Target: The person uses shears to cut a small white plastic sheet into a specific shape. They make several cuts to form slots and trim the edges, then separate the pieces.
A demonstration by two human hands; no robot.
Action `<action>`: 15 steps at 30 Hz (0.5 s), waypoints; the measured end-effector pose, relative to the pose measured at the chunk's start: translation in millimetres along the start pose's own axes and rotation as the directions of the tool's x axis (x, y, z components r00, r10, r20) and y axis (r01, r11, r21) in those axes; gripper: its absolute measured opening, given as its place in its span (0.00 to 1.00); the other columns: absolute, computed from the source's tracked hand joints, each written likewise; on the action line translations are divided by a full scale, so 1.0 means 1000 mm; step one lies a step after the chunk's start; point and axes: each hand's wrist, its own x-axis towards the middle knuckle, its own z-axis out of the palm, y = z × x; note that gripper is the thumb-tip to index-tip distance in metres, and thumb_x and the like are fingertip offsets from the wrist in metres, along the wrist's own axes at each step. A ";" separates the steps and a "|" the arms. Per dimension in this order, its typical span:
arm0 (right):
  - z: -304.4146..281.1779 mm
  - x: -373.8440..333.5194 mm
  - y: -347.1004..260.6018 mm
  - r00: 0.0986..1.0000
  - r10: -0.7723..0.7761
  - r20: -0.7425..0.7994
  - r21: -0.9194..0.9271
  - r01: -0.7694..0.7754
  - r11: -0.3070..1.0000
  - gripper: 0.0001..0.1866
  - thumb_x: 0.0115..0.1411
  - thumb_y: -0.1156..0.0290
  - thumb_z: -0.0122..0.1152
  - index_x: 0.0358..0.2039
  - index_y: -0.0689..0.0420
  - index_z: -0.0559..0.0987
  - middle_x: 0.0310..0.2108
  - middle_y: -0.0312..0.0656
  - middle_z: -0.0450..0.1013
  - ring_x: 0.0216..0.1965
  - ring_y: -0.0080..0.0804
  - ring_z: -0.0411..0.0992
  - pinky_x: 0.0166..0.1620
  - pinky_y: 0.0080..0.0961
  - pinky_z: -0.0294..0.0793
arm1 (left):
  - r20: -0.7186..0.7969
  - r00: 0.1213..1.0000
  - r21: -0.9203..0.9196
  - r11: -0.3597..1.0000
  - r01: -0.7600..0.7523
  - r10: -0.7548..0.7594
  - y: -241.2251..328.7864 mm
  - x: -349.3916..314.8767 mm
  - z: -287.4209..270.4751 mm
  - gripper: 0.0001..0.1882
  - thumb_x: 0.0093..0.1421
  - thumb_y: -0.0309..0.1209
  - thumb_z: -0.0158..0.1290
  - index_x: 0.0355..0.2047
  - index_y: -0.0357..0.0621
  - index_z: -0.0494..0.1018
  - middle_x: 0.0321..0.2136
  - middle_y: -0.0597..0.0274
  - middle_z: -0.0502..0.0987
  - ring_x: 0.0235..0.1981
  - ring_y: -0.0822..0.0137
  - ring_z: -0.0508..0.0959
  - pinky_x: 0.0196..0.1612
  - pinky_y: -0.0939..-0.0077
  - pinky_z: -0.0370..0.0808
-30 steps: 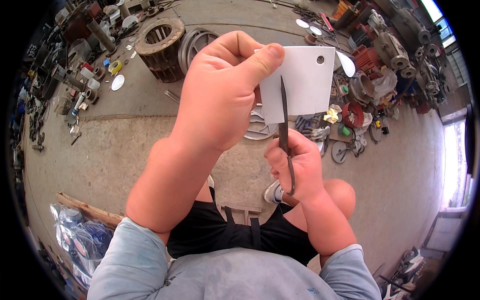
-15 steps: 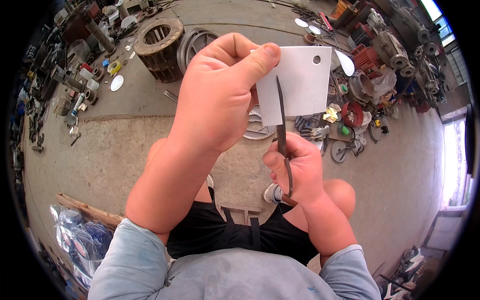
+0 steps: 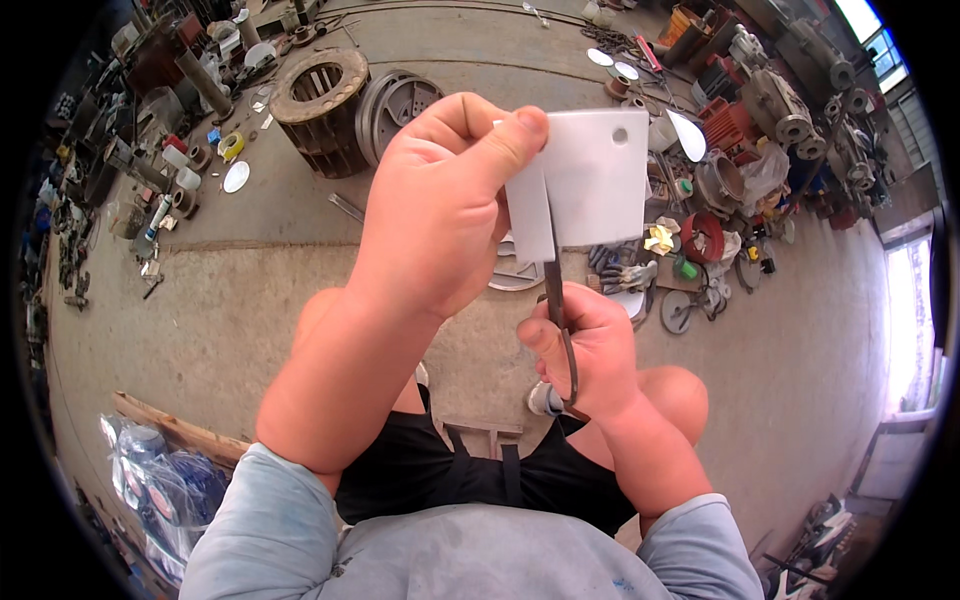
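My left hand (image 3: 440, 200) pinches a stiff white card (image 3: 600, 185) between thumb and fingers at its upper left corner. A round hole shows near the card's upper right corner. A slit runs up from the lower edge, with a narrow strip on its left side. Dark metal scissors (image 3: 556, 290) reach into this slit from below, and their blades are mostly hidden by the card. Closed round the scissors' handles is my right hand (image 3: 598, 345), below the card; one handle loop shows beside its thumb.
A slotted metal drum (image 3: 318, 140) and a spoked wheel (image 3: 375, 125) stand ahead to the left. Motors and metal parts (image 3: 740, 120) crowd the right, near grey gloves (image 3: 630, 277). Plastic-wrapped items (image 3: 160, 480) lie by a wooden plank (image 3: 180, 427) at lower left.
Both hands, the card and the scissors have shifted slightly down and left in view. The blade that lay visible across the card is now mostly hidden, and the slit's sides stand apart.
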 end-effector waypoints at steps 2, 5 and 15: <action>0.001 0.000 0.006 0.996 -0.077 0.037 -0.059 0.079 0.995 0.26 0.60 0.51 0.81 0.26 0.61 0.77 0.22 0.33 0.67 0.24 0.23 0.66 0.28 0.25 0.65 | 0.010 1.000 0.028 1.000 -0.005 0.005 0.005 0.004 -0.008 0.11 0.72 0.32 0.64 0.35 0.44 0.74 0.30 0.68 0.79 0.27 0.80 0.74 0.27 0.82 0.69; -0.002 -0.002 0.017 0.978 -0.176 0.108 -0.129 0.190 0.973 0.28 0.64 0.47 0.77 0.30 0.59 0.76 0.23 0.31 0.67 0.23 0.18 0.66 0.27 0.21 0.65 | -0.100 0.994 -0.032 0.998 -0.051 0.048 0.012 0.004 -0.001 0.10 0.73 0.33 0.63 0.36 0.43 0.74 0.32 0.66 0.80 0.27 0.78 0.76 0.27 0.81 0.70; 0.001 -0.008 0.020 0.992 -0.055 0.115 0.081 0.046 0.996 0.31 0.65 0.47 0.75 0.24 0.59 0.69 0.24 0.33 0.62 0.26 0.21 0.58 0.29 0.25 0.60 | -0.071 0.993 0.025 0.996 -0.090 0.092 0.013 0.005 -0.016 0.11 0.74 0.34 0.62 0.39 0.42 0.74 0.31 0.66 0.80 0.26 0.78 0.77 0.26 0.81 0.71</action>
